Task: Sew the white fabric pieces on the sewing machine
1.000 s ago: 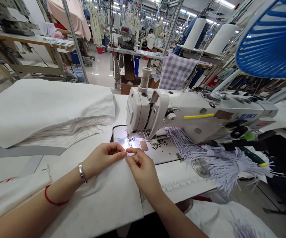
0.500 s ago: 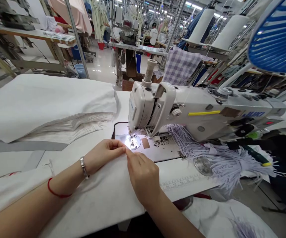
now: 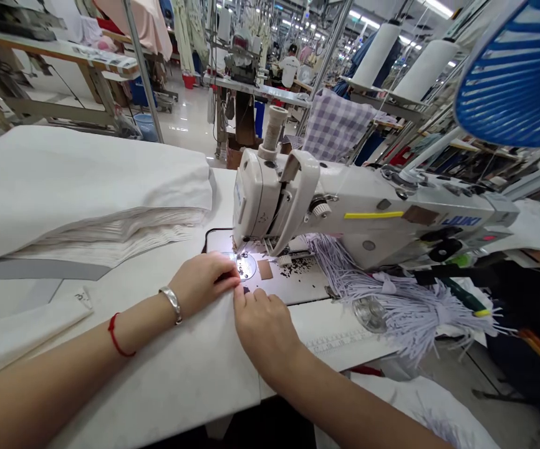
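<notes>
Both hands are close together in front of the needle of a white sewing machine [image 3: 382, 199]. My left hand [image 3: 202, 280], a silver bracelet on its wrist, pinches the edge of a white cloth [image 3: 209, 330] just left of the lit presser foot [image 3: 242, 267]. Thumb and fingers of my right hand [image 3: 263, 324] are closed on the same cloth edge, a little nearer to me. The two sets of fingertips nearly touch. The cloth lies over the table's front and blends with its white top. Exactly what the fingertips grip is partly hidden.
A thick stack of white cut cloth [image 3: 87, 181] lies at the left. Bundled pale lilac strips [image 3: 405, 305] rest under the machine arm, beside a small round dish [image 3: 369, 313]. Thread cones [image 3: 377, 55] stand behind; a blue lamp shade [image 3: 517, 81] hangs at upper right.
My left hand has come closer to the presser foot, and the right hand's fingers are curled more. The cloth at the left has shifted. The whole view has tilted slightly.
</notes>
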{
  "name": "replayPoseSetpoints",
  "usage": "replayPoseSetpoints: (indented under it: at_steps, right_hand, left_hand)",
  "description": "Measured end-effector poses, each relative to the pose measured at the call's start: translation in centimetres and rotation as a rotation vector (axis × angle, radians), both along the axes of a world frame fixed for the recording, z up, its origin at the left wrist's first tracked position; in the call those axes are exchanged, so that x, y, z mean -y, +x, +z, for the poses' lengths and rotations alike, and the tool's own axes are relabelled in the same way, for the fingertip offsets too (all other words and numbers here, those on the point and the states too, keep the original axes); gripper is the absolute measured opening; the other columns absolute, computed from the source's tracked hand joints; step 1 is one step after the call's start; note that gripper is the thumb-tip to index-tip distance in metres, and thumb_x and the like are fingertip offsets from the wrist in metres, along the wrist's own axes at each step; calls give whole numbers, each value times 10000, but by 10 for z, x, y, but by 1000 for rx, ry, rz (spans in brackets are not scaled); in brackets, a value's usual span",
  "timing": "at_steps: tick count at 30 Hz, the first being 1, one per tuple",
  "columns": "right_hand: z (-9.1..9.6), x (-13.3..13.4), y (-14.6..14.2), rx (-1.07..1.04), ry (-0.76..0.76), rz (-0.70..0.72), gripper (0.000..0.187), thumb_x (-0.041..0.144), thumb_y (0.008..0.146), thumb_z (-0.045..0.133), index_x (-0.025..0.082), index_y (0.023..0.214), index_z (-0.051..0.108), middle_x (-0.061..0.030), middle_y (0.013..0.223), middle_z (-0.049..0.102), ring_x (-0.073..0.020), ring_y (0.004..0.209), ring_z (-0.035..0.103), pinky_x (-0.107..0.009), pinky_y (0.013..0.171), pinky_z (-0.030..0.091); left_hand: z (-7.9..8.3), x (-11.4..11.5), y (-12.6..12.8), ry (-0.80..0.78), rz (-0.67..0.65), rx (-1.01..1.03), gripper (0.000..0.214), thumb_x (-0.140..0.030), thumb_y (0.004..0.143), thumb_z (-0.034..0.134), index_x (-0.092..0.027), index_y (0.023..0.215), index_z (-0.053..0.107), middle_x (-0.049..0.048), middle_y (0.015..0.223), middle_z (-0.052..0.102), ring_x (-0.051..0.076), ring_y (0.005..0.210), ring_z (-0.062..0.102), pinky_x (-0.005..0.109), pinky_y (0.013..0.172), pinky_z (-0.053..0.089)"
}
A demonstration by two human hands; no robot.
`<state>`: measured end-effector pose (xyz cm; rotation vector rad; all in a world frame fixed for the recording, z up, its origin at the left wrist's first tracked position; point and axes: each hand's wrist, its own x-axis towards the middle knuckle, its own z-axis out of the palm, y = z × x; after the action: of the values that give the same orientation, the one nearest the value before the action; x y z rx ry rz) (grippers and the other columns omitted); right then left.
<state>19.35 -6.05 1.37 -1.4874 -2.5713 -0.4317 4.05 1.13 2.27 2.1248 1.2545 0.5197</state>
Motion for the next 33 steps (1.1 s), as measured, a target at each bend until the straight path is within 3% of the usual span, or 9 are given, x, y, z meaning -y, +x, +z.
replayPoseSetpoints:
  at_steps: [3,7,11,14,16,18,23,28,33]
  right_hand:
    - [5,-14,22,-101,-217,24,205,230,910,508,221,1053,656,5,735,674,-163,703,612,-279,490,318]
    - [6,-30,43,-133,-248,181,226,316,951,461,297,1104,625,33,773,651,-149,768,591,-278,495,274]
    - [-5,-35,48,-100,-125,309,236,248,937,474,247,1135,603,23,734,615,-143,713,539,-290,477,267]
    - [-10,-37,48,-66,-38,460,283,136,912,469,146,1174,576,-50,988,653,-173,920,536,-295,576,367]
    - [-10,-39,47,-76,-24,528,279,127,909,469,117,1166,578,-77,1165,619,-195,1048,499,-306,659,402]
    - [-8,-40,47,-123,-36,535,262,178,923,471,121,1148,591,-62,1218,606,-194,1059,492,-314,707,413]
    - [-5,-40,51,-199,-135,532,347,381,933,479,153,1175,577,-35,1273,585,-192,1031,496,-332,792,406]
    - [-6,-39,58,-248,-161,525,463,537,930,417,192,1203,563,-32,1308,564,-194,1073,484,-340,819,389]
    - [-7,-41,60,-223,-176,408,486,584,920,401,241,1224,564,-33,1274,575,-207,1055,508,-313,773,393]
  left_hand:
    - [-6,-4,-2,93,-57,-21,144,-281,797,591,-199,684,629,8,738,640,180,761,526,295,684,357]
    - [-9,-8,-5,133,-69,-52,134,-284,819,596,-206,716,630,-4,756,654,179,774,536,312,724,362]
    - [-8,-11,-5,149,-70,-78,92,-270,799,630,-215,726,633,-10,749,651,181,757,537,314,711,375]
    - [-6,-3,-8,183,-50,-71,42,-223,818,590,-210,798,625,7,813,646,192,816,546,305,707,413]
    - [-6,12,-12,204,-48,-52,120,-201,885,485,-211,901,604,16,883,639,187,866,552,298,712,445]
    - [-8,31,-15,219,-75,-31,193,-200,938,404,-218,1044,564,22,970,633,178,922,557,297,746,478]
    - [-20,58,-21,371,-170,-88,399,-302,942,484,-189,1319,425,78,1245,573,217,1081,514,381,913,475]
    - [-23,50,-24,413,-191,-168,404,-364,931,502,-193,1297,489,74,1247,589,239,1098,509,400,907,463]
    - [-23,33,-24,434,-230,-181,385,-396,928,498,-201,1257,527,63,1220,612,239,1086,508,388,899,442]
